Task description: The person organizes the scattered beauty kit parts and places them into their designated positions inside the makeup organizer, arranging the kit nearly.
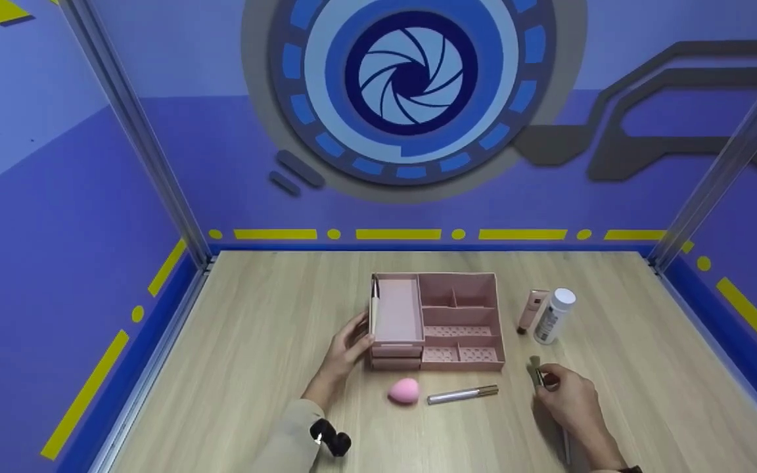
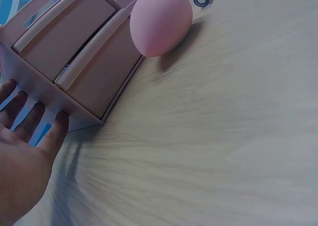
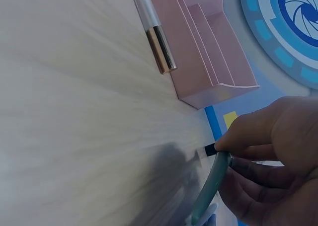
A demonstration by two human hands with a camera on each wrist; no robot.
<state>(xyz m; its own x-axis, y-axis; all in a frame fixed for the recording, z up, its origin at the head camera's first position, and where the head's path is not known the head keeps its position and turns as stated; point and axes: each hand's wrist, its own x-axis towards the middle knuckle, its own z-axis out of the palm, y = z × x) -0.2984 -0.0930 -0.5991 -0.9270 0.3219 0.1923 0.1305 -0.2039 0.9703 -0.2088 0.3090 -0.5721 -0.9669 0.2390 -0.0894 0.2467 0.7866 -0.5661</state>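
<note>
A pink makeup organizer with drawers stands in the middle of the table. My left hand rests against its left side; in the left wrist view the fingers look nearly straight along that wall. Over on the right, my right hand pinches a makeup brush just above the table, bristles pointing away from me. A pale green, curved piece shows below the fingers in the right wrist view. Before the organizer lie a pink makeup sponge and a silver-and-gold tube.
Right of the organizer are a white bottle and a small pink tube. Another brush stands in the organizer's narrow left slot. Metal posts and blue panels border the wooden table.
</note>
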